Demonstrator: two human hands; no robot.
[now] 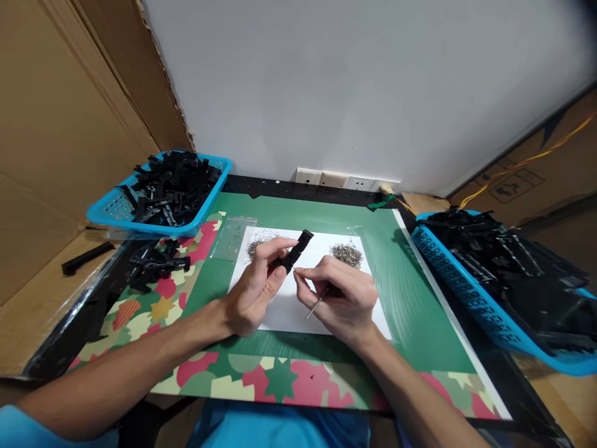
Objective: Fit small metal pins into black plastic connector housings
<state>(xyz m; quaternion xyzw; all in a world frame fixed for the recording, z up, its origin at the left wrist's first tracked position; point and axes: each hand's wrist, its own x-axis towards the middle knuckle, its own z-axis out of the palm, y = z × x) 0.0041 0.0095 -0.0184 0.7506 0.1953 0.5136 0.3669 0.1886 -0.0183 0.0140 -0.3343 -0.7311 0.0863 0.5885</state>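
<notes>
Left hand (254, 289) and right hand (342, 295) meet above the white sheet (280, 316): the left pinches a narrow black part (298, 247) between thumb and fingers, far end raised and tilted right; the right is curled around a thin metal rod (316, 305), thumb and forefinger closed at the part's near end. Whether those fingertips also grip a small piece cannot be told.

Likely faults: a loose pinch could let the part twist under sideways pressure; the rod, crossing the curled fingers, could slip and jab the left thumb; a low wrist could brush the right metal heap (347, 254) and scatter it into the left metal heap (254, 248).

Count: two hands, one held part, one rod, one sheet, two heaps, one clear bag (228, 241), two blue baskets, left (106, 214) and right (459, 291), one separate black piece (87, 258) at far left. Pieces in the black cluster (158, 264), heaps and baskets overlap too much to count.
</notes>
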